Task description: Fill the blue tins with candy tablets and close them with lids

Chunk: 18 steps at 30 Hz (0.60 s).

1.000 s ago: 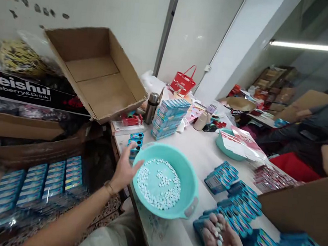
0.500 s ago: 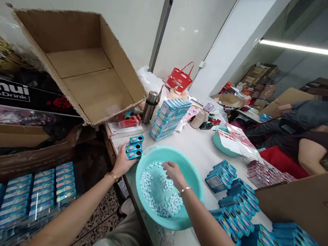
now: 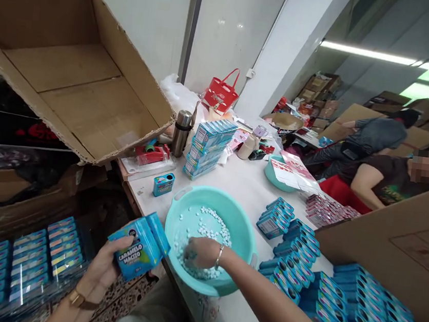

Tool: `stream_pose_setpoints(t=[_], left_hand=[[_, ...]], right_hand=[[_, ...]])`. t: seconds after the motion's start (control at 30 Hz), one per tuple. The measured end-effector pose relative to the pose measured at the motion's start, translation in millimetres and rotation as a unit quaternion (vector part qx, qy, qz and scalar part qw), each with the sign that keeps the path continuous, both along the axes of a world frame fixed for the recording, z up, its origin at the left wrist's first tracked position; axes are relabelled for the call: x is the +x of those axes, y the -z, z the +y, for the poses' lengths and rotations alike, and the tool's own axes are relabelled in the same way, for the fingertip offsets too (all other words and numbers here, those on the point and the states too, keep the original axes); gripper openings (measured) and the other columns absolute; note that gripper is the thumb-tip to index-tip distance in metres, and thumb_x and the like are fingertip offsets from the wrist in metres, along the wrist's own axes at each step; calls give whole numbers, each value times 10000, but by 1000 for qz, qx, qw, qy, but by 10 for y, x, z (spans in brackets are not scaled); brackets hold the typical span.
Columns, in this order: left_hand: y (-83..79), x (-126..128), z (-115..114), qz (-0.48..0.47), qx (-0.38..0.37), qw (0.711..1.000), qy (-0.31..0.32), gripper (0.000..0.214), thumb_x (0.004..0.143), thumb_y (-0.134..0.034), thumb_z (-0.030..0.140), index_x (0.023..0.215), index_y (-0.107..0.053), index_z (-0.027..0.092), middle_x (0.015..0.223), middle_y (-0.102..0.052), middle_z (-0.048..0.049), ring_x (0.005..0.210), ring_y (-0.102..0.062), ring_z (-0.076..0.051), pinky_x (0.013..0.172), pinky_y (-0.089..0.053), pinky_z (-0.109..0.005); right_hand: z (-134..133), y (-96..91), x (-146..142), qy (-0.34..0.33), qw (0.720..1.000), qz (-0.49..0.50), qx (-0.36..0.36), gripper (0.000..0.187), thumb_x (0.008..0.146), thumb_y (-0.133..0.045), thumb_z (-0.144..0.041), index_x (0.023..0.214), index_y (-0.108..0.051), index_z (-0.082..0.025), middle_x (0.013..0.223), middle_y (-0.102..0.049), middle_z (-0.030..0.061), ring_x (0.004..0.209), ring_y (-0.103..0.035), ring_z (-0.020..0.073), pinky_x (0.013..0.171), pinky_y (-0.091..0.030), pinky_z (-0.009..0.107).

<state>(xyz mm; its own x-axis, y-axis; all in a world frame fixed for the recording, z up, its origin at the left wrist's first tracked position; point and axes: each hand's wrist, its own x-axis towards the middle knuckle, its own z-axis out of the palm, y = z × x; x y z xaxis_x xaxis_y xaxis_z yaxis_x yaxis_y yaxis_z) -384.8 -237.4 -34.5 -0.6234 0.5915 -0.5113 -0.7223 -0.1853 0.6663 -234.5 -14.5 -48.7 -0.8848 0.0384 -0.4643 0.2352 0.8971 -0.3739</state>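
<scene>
My left hand (image 3: pixel 103 272) grips a small blue candy box (image 3: pixel 140 245) with its flap open, held just left of the table edge. My right hand (image 3: pixel 201 252) is down inside the teal basin (image 3: pixel 177 213), fingers curled among the small white candies (image 3: pixel 208 219) at its near side. What the fingers hold is hidden. One more little blue box (image 3: pixel 164 184) stands alone on the white table (image 3: pixel 246 185) behind the basin.
Rows of open blue boxes (image 3: pixel 297 253) lie right of the basin, more fill the lower right. A stack of blue cartons (image 3: pixel 208 147), a steel flask (image 3: pixel 181 132) and a tape dispenser (image 3: pixel 152 154) stand behind. A large open cardboard box (image 3: pixel 69 72) leans at left. Other people (image 3: pixel 383 175) work at far right.
My left hand lifted a blue box from the small stack and drew it toward me. My right hand moved to the near side of the basin, into the candies.
</scene>
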Motion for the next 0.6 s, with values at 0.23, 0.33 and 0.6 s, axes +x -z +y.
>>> stream_pose_setpoints(t=[0.23,0.33,0.6], left_hand=[[-227,88,405,-78,4,993,89,380,648,-682,158,1028,-680,149,786,-752,-96,672,-720,-273,672,-609,-442],[-372,54,612,-62,-7,994,88,333,654,-677,131,986,-677,138,769,-748,-92,634,-714,-256,646,-614,-425],[-688,454,714,29,30,997,64,329,610,-735,147,935,-685,142,777,-750,-59,587,-701,-227,579,-615,-352]], right_hand=[[226,74,-280,38,958,285,-16,90,790,-601,-265,801,-657,-196,990,-609,8,1057,-496,188,1017,-326,389],[277,192,-493,92,936,329,-81,45,750,-619,-216,747,-597,-177,892,-539,-57,1030,-468,134,1068,-256,381],[668,-126,135,427,862,260,-87,299,813,-628,-354,686,-412,-191,845,-551,-11,950,-500,139,774,-396,260]])
